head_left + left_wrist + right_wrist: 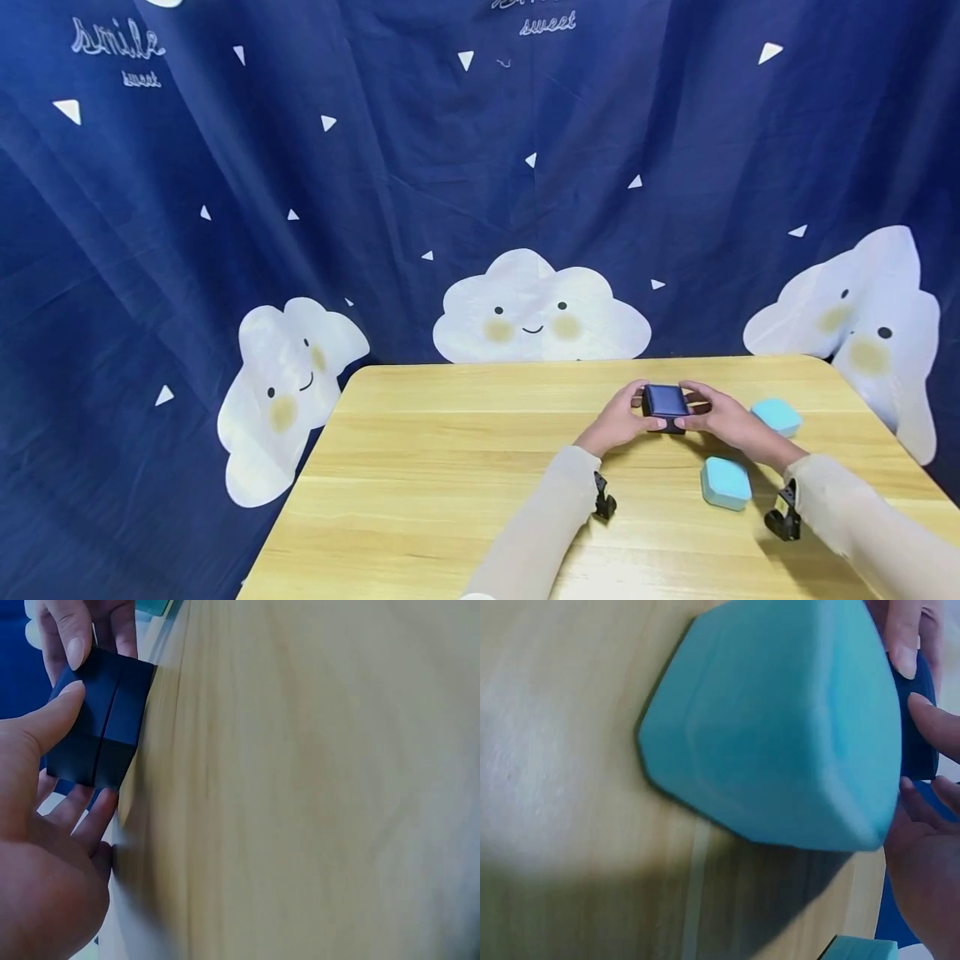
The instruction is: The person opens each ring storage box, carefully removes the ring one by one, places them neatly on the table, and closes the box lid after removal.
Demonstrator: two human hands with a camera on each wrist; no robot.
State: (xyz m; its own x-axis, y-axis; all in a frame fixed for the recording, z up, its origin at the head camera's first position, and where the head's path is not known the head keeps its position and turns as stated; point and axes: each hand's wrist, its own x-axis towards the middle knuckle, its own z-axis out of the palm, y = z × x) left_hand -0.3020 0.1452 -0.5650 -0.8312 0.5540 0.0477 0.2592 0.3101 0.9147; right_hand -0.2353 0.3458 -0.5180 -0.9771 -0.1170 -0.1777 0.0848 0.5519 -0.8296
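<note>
A small dark navy box (666, 400), square with a seam running round its sides, sits between both hands near the table's far edge. My left hand (617, 419) grips its left side, thumb on the near face and fingers on the far side. From the right, my right hand (722, 421) holds it in the same way. Both thumbs press the near face close together, as the left wrist view shows with the seam of the box (112, 720) beside them. The lid looks closed.
A light blue rounded box (726, 483) stands near my right forearm and fills much of the right wrist view. Another light blue box (777, 415) lies beyond that forearm. The wooden table (420, 483) ends at a navy curtain (405, 167) with cloud prints.
</note>
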